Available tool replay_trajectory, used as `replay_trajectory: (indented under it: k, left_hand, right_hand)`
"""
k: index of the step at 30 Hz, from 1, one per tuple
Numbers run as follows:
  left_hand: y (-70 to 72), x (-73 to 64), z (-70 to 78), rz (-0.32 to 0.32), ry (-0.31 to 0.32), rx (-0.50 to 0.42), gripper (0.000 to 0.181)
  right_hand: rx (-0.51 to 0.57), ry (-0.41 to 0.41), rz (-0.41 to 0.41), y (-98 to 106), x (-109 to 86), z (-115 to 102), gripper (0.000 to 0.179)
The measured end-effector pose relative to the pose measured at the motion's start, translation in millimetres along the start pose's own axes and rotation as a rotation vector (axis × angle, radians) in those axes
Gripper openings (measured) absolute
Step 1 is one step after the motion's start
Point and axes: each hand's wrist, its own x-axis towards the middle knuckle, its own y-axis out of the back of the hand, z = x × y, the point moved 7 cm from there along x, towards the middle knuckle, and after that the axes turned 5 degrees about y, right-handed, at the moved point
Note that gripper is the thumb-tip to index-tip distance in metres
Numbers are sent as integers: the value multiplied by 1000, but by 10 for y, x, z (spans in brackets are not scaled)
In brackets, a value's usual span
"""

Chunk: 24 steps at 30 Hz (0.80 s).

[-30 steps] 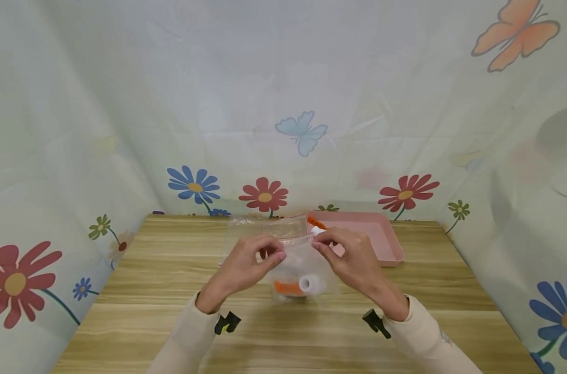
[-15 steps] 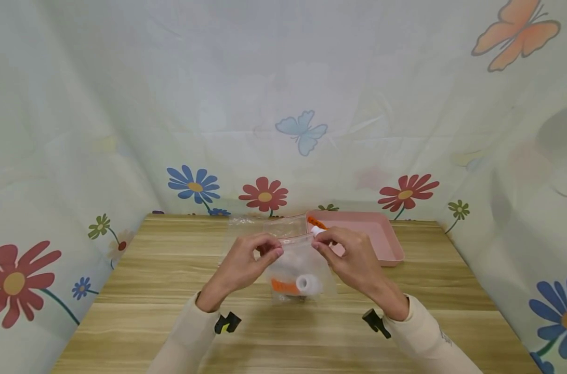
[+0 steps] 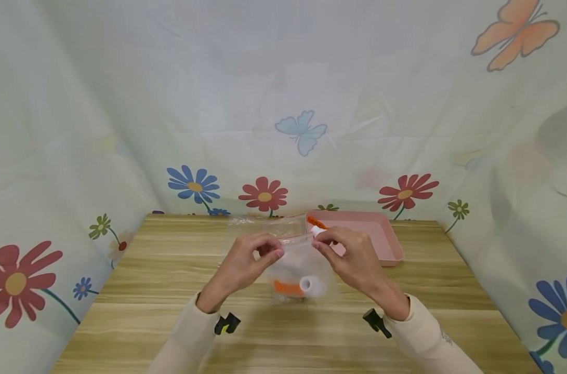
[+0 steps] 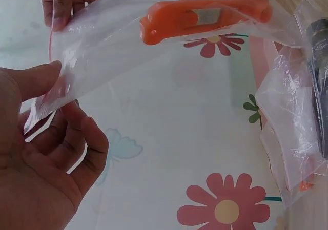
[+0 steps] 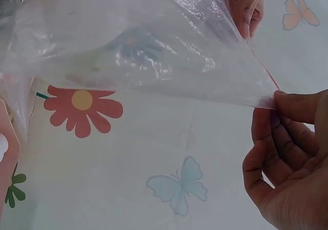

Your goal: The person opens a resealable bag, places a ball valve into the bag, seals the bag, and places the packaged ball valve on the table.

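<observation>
A clear zip bag (image 3: 294, 259) with a red line along its top hangs between my two hands, close over the table. My left hand (image 3: 248, 265) pinches the top edge near one corner, thumb against the fingers. At the opposite corner, my right hand (image 3: 351, 257) grips the same edge between thumb and fingertips. Low in the bag lie an orange plastic piece (image 3: 288, 288) and a white round part with a hollow end (image 3: 312, 285). The left wrist view shows the orange piece, long with knobbed ends, through the film; the right wrist view shows mostly shiny plastic.
Behind the hands, another clear bag (image 3: 246, 228) lies flat on the wooden table (image 3: 171, 280). A pink tray (image 3: 396, 254) stands at the back right, with an orange strip (image 3: 317, 222) and a white piece (image 3: 317, 231) at its left end. Flowered cloth surrounds the table.
The hanging bag's contents swing slightly left, then back right. My left thumb has shifted a little to the left along the edge; my right hand stays put.
</observation>
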Motion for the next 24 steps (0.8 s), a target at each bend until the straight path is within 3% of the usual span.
replay_trajectory:
  k: [11, 20, 24]
  left_hand:
    - [34, -29, -55, 10, 10, 4, 6]
    - [48, -32, -1, 21, -61, 12, 5]
    - [53, -37, -31, 2, -21, 1, 9]
  right_hand:
    - [-19, -18, -1, 28, -28, 41, 15]
    - [-6, -16, 1, 38, -19, 34, 15]
    - [-12, -5, 11, 51, -19, 34, 15]
